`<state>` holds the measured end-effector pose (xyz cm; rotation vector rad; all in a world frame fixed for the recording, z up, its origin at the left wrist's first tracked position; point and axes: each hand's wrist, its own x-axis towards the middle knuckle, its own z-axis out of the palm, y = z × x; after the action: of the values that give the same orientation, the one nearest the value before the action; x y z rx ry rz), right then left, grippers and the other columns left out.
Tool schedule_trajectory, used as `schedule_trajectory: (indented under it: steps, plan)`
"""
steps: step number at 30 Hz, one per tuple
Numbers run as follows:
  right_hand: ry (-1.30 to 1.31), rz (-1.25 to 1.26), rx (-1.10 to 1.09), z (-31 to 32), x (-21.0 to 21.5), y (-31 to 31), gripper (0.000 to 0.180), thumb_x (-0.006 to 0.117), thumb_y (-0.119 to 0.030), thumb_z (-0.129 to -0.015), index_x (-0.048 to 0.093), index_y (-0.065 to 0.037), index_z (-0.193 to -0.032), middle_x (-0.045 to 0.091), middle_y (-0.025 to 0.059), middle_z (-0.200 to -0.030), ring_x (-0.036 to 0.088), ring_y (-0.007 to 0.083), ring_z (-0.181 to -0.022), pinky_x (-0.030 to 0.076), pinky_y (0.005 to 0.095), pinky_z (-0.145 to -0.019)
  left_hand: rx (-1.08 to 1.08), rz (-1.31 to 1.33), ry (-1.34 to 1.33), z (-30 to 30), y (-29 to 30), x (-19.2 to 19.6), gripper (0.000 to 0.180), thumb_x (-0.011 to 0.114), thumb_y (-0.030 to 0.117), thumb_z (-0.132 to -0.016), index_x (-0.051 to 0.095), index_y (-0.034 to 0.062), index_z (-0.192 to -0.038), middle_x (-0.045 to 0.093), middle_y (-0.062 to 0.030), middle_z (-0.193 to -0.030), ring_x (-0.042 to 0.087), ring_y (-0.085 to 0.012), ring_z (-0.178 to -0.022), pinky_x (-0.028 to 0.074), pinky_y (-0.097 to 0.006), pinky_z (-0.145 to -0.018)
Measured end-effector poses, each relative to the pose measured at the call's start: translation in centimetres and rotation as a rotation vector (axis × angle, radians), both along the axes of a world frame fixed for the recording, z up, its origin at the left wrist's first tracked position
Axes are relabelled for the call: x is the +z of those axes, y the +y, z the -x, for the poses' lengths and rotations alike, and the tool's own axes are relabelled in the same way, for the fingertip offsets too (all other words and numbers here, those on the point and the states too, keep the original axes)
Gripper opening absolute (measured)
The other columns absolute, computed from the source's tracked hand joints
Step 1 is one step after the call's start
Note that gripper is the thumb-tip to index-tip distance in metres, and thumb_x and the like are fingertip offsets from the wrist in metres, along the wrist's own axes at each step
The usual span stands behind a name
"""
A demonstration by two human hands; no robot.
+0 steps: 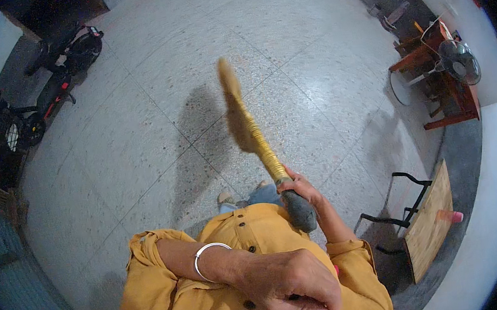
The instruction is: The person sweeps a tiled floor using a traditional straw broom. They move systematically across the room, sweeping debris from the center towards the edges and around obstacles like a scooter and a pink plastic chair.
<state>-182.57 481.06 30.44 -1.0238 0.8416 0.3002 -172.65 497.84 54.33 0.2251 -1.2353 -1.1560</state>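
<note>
My right hand (302, 189) is wrapped around the grip of a short straw broom (256, 131), near its dark grey end (300, 211). Yellow binding runs along the broom's neck, and its brown brush points away from me over the floor, slightly blurred. Across my chest lies my left forearm, with a silver bangle (202, 261) at the wrist. My left hand (298, 283) is closed, its fingers curled under beside a small black piece at the lower edge. Whatever those fingers hold, if anything, is hidden. Both hands are in front of my yellow shirt (173, 302).
A black-and-red electric bike (57, 90) stands at the far left. On the right are a fan (459, 62), reddish wooden furniture (467, 102), and a wooden board with black metal legs (435, 226). Speckled tile floor (150, 86) lies between.
</note>
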Motion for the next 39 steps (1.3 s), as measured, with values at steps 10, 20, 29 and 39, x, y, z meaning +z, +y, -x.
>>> schedule_trajectory:
  steps: [10,20,29,39]
  plan:
    - [0.000,-0.358,0.417,-6.0,-8.0,-0.9,0.060,0.063,-0.017,-0.077,0.038,-0.009,-0.131,0.056,0.0045,-0.091,0.057,0.0146,-0.070,0.050,0.0269,-0.062,0.208,0.017,-0.117,-0.4,-2.2,1.2,0.012,0.057,0.011,-0.085,0.052,0.0018,-0.078,0.054,-0.0092,-0.069,0.054,-0.0286,-0.063,0.041,-0.037,-0.056]
    - [0.042,-0.132,0.276,-0.5,-7.6,-22.6,0.042,0.059,-0.020,-0.080,0.044,-0.010,-0.118,0.057,0.0114,-0.082,0.058,0.0194,-0.060,0.051,0.0338,-0.051,0.328,-0.005,-0.102,0.2,-8.4,0.9,0.012,0.057,0.010,-0.084,0.052,0.0016,-0.077,0.054,-0.0091,-0.069,0.054,-0.0288,-0.065,0.041,-0.037,-0.058]
    - [-0.046,0.218,0.189,-6.7,-7.4,-21.4,0.045,0.061,-0.010,-0.076,0.044,-0.010,-0.118,0.054,0.0057,-0.070,0.054,0.0170,-0.053,0.047,0.0297,-0.049,0.367,0.040,-0.179,0.0,-9.0,2.1,0.015,0.057,0.012,-0.086,0.058,0.0010,-0.076,0.056,-0.0100,-0.064,0.056,-0.0256,-0.059,0.042,-0.033,-0.052]
    - [-0.108,-0.300,0.399,-11.6,-6.7,-5.2,0.043,0.063,-0.015,-0.076,0.046,-0.011,-0.115,0.054,0.0060,-0.075,0.055,0.0171,-0.059,0.048,0.0313,-0.052,0.284,0.041,-0.259,-0.2,-6.8,2.7,0.014,0.058,0.012,-0.085,0.058,0.0022,-0.076,0.055,-0.0092,-0.065,0.055,-0.0260,-0.059,0.042,-0.034,-0.053]
